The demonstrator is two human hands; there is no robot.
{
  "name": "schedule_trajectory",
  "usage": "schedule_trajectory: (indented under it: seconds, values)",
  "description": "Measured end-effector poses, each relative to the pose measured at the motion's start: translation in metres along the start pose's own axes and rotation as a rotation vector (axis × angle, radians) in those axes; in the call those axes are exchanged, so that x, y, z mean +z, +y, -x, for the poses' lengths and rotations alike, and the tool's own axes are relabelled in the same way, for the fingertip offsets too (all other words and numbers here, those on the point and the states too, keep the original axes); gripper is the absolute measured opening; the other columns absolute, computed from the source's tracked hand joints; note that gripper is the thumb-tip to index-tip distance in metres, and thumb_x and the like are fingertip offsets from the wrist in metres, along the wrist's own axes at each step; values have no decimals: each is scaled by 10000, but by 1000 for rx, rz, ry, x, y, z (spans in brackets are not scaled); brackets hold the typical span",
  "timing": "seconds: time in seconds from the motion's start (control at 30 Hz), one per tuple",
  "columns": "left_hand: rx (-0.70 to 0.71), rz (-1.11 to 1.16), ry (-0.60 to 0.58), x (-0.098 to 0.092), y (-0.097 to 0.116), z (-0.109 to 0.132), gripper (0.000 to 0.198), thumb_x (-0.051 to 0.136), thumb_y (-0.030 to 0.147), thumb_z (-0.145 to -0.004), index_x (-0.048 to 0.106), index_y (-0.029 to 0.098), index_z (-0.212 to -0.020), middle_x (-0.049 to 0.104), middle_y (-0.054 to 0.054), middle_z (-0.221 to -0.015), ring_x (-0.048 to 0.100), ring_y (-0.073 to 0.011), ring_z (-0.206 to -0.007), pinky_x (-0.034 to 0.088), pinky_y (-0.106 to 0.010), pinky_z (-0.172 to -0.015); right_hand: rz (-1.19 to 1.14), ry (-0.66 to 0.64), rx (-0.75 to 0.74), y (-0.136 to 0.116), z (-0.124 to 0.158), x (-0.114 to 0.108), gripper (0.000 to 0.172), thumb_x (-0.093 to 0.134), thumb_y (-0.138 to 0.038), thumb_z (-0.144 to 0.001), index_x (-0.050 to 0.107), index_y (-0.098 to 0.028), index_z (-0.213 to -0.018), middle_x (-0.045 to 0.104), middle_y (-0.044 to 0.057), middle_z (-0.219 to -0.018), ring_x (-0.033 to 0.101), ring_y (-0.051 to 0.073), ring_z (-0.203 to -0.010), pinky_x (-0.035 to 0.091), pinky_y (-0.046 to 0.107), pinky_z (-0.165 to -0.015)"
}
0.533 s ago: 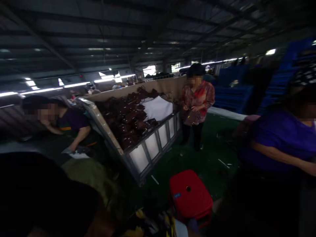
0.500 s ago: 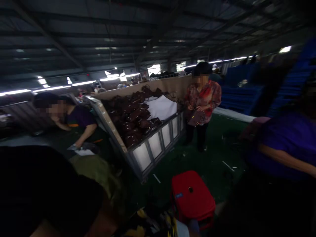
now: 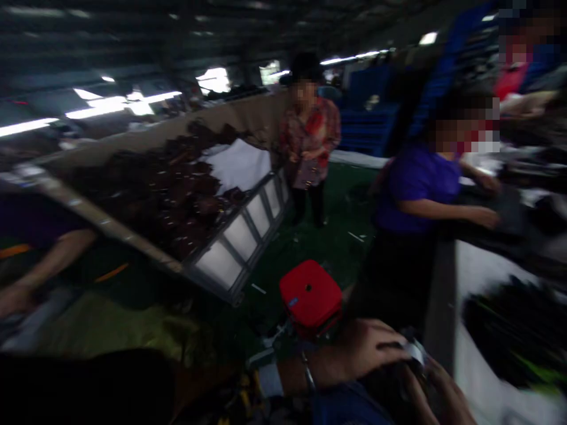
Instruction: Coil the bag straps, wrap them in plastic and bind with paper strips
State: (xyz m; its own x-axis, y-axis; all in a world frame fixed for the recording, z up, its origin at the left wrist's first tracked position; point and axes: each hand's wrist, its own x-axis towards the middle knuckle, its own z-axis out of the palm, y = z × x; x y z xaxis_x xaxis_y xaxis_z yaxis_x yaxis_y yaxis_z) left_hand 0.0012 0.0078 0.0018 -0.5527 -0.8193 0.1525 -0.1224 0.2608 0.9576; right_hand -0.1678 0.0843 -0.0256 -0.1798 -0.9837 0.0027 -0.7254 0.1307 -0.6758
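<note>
Into sight now, near right, where neither showed half a second ago: left hand (image 3: 374, 348) and right hand (image 3: 445, 389), at a small, glossy, silvery thing (image 3: 415, 352) between them. Blur hides whether either pinches it; the smooth, round-cornered red stool (image 3: 319, 300) stands left.

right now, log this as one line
left hand: at pale item | right hand: at same item | red stool: on green floor

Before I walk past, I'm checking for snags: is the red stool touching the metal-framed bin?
Apart: the head view shows green floor between the red stool and the metal-framed bin.
</note>
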Motion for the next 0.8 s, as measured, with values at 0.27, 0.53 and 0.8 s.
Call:
schedule_trajectory:
  seconds: [0.27,0.53,0.8]
  values:
    - [194,-291,-107,12,-9,-22,378,535,102,-872,615,196,-1229,691,-88,-1196,654,-213,-1079,530,-351,-951,89,281,84,-36,18,-5,227,542,-368,-880,620,-205,-1016,581,139,-1236,557,286,-1177,493,454,-989]
    - [13,33,-252,34,-11,-40,261,575,115,-814,712,205,-1017,741,-49,-1016,681,-186,-921,526,-286,-837,84,364,61,-31,50,-7,217,523,-266,-913,575,-207,-1115,573,135,-1259,402,277,-1347,423,438,-1080]
    - [-441,896,-316,45,-27,-71,189,580,334,-844,653,188,-939,566,24,-728,489,-64,-569,418,-175,-558,-540,384,144,-34,59,-10,250,576,-321,-908,588,-224,-1138,517,100,-1380,428,265,-1330,361,424,-1105]
